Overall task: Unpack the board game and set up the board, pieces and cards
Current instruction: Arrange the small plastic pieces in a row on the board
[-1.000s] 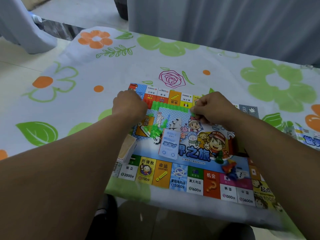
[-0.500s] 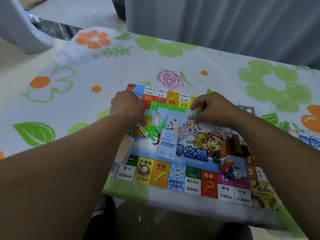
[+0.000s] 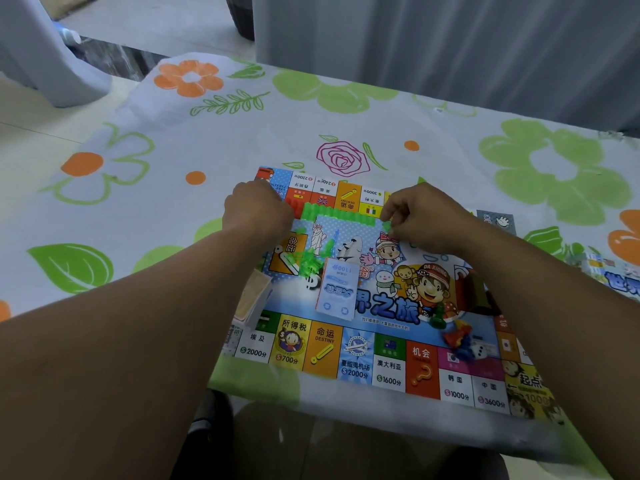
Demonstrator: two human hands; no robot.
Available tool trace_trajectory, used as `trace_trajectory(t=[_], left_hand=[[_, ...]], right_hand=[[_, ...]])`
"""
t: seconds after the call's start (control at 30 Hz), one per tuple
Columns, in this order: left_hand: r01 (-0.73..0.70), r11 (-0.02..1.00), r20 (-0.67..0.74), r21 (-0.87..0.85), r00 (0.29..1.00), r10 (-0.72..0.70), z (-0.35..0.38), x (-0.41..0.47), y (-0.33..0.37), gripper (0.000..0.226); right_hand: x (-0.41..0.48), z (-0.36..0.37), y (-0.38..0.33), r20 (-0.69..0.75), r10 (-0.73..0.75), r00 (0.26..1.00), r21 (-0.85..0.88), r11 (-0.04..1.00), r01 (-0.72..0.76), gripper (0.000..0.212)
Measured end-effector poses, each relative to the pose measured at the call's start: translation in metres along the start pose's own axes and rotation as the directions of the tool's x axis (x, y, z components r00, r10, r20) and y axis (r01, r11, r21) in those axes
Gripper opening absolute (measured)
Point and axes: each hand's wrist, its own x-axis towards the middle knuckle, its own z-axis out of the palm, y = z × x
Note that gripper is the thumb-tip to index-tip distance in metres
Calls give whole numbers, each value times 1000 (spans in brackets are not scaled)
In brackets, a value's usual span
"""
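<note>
**Right hand pinches a green house at the end of the row on the board**

The only container in view is the game box, cut off by the frame edge well to the right of the game board; its inside cannot be seen. The board lies flat on the flowered tablecloth and carries everything else. A row of green houses runs along the far side of its centre picture. Loose green houses lie in a heap left of centre, with the blue cards stacked just beside them. The yellow cards sit at the board's left edge. A green pawn, the red and blue pawns and a die cluster near its near right part.

The right hand pinches a single green house just beside the row's right end. The left hand sits curled at the row's left end; whether it grips anything cannot be told.

Compared with half a second ago, both hands are in the same places and the row is no longer.
</note>
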Motion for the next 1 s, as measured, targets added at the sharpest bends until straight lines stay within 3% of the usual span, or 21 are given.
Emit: trace_trajectory(t=[0.23,0.8,1.0], left_hand=[[-4,1000,-1,5,1000,4,1,0,-1,27],[-13,1000,-8,15,1000,13,2,3,-2,27],[-5,1000,1,13,1000,5,1,3,-2,31]], right_hand=[[3,3,-2,-33,1,999,60,998,1,11],[5,8,-7,-36,6,999,24,1000,-5,15],[2,2,-38,-162,-71,984,84,993,86,5]])
